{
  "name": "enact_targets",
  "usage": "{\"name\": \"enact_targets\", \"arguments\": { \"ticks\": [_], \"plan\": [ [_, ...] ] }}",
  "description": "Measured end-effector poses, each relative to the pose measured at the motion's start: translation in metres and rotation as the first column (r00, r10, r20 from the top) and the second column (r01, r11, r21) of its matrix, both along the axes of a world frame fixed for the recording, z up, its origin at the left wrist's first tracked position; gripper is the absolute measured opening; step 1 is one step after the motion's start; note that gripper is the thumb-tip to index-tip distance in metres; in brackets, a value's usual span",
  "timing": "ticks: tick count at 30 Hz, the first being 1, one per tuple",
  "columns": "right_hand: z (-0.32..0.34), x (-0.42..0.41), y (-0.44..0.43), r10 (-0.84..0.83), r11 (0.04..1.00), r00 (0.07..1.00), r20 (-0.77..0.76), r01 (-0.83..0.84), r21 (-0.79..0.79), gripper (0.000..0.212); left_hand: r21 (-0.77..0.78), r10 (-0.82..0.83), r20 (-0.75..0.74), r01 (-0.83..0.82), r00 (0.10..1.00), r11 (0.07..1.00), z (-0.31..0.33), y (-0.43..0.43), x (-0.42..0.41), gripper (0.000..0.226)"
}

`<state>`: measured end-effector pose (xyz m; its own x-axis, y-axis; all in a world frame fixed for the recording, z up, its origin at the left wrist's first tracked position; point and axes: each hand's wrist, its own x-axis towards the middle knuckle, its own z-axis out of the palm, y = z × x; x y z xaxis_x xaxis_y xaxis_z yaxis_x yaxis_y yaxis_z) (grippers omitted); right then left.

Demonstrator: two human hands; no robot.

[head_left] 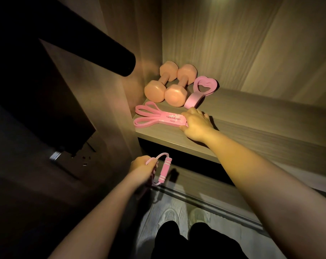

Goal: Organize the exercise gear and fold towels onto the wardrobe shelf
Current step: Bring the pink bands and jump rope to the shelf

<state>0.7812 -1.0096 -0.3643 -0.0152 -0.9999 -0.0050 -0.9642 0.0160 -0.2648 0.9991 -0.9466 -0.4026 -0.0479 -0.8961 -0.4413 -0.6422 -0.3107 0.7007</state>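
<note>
Two pink dumbbells [164,85] lie side by side at the back left of the wooden wardrobe shelf [261,116]. Beside them on the right lies a pink heart-shaped thigh trainer [197,92]. In front lies a pink resistance band [158,118] with printed text. My right hand [195,125] grips the band's right end on the shelf. Below the shelf edge, my left hand [142,168] grips a pink pull cord with a foam handle [165,170], which hangs in the air. No towels are in view.
A black cylinder [95,53] juts in from the upper left, next to the wardrobe's left side panel [121,90]. A lower shelf and a sliding-door track [214,200] run below. My white shoes [184,215] stand on the floor.
</note>
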Motion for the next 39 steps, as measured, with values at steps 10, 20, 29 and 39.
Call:
{"name": "enact_targets", "arguments": {
  "ticks": [10, 20, 29, 39],
  "plan": [
    [0.005, 0.052, -0.016, 0.276, 0.961, 0.957, -0.085, -0.273, 0.053, 0.059, -0.017, -0.036, -0.025, 0.036, 0.999, 0.999, -0.006, -0.002, -0.003, 0.027],
    [0.001, 0.057, -0.019, 0.346, 0.938, 0.933, -0.097, -0.345, 0.028, 0.079, -0.036, -0.088, -0.057, 0.086, 0.994, 0.996, -0.011, -0.004, -0.004, 0.026],
    [-0.008, 0.070, -0.025, 0.235, 0.967, 0.963, -0.133, -0.245, -0.067, 0.064, -0.043, -0.052, -0.062, 0.050, 0.997, 0.998, -0.014, -0.005, 0.000, 0.025],
    [-0.011, 0.066, -0.027, 0.226, 0.971, 0.967, -0.117, -0.233, -0.047, 0.063, -0.030, -0.040, -0.058, 0.038, 0.998, 0.999, -0.016, -0.005, 0.001, 0.026]
  ]
}}
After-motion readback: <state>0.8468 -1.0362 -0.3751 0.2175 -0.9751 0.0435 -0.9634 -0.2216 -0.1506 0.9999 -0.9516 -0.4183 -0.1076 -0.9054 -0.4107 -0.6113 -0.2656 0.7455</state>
